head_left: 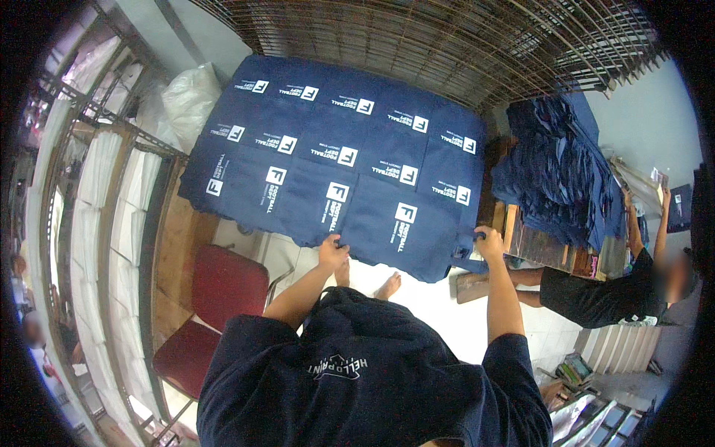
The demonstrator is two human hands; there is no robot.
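Straightening the near edge of the printed navy fabric (365, 171), spread out ahead, seems the step: left hand (334, 251) and right hand (489, 243) each pinch that edge. The next move probably calls for even tension.

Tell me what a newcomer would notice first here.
Probably the broad spread of white-printed navy fabric in front, its near edge held by the left hand and right hand. Then the wire racks across the top, the dark blue fabric heap at right, and the red chair at left.
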